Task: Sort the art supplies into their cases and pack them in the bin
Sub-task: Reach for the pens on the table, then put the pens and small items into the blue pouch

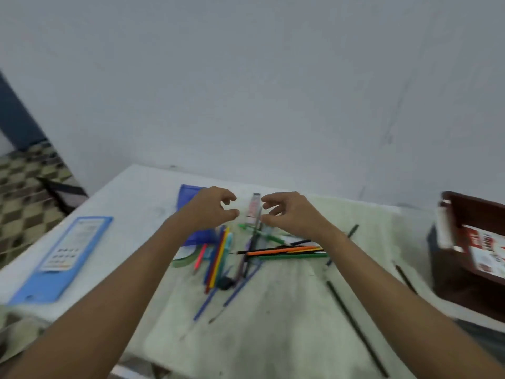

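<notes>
Head view: both my arms reach over the table [131,192].
Left hand [211,207]: fingers loosely curled, holding nothing.
Right hand [287,212]: the same, just beside the small clear case [254,209].
Supplies: the pencil pile [246,255] lies loose below my hands; the blue pouch [191,212] is under my left.
Bin [470,242]: far right.
Next: I'd pinch the case squarely, steadying both sides.

A white desk [136,192] stands against a plain grey wall [246,77]. A stained pale cloth [273,310] covers its near right part. Checkered floor [24,192] lies beyond the desk's left edge.
</notes>
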`<state>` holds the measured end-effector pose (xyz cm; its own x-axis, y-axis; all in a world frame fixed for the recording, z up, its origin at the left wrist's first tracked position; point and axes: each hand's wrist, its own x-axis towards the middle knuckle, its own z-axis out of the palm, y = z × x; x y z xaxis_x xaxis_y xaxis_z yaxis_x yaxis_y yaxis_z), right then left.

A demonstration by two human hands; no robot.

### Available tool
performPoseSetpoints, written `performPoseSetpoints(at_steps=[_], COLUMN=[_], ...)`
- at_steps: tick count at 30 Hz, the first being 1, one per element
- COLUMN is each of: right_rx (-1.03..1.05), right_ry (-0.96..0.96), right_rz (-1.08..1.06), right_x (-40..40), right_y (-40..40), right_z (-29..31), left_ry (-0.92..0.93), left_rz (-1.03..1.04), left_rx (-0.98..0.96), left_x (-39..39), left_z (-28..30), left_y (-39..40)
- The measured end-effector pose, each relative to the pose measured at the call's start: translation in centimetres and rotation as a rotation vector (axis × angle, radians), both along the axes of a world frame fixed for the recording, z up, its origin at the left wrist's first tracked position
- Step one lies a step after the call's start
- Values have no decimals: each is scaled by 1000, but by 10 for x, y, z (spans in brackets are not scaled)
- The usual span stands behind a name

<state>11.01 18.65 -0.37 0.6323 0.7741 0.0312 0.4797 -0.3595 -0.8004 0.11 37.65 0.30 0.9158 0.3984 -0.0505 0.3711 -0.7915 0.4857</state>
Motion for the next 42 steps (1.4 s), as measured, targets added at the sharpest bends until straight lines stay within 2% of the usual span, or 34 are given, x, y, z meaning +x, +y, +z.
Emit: performPoseSetpoints(at_steps=[3,7,10,16,21,26,28,32,35,38,42], right_rx=[-56,-222,-306,-281,-56,119,182,417,613,636,537], right_ry=[6,19,68,227,497,578,609,787,876,764,465], right_rz=[28,29,-5,-159,-268,-248,-273,-291,-286,-308,-380], right_x=[-27,-53,-68,-76,-73,-63,-54,-40,-30,-24,-24], right_y=[62,119,141,162,163,144,132,88,49,12,-33], right_z=[-14,-32,-44,-61,-55,-42,-35,-19,-11,-12,-19], left_ry=[45,74,98,51,-138,-339,-403,-496,-497,-392,-229], left_rz=[137,286,313,312,338,319,304,198,117,41,9], left_rx=[34,-35,-114,-327,-499,-601,-743,-1160,-1317,-1231,-834], left_x=[-38,-66,-73,-69,-69,-61,-57,-45,-32,-20,-3], left_z=[-9,-34,-56,-73,-72,-48,-38,-22,-24,-34,-51], left_y=[59,114,130,125,117,96,85,48,15,-17,-51])
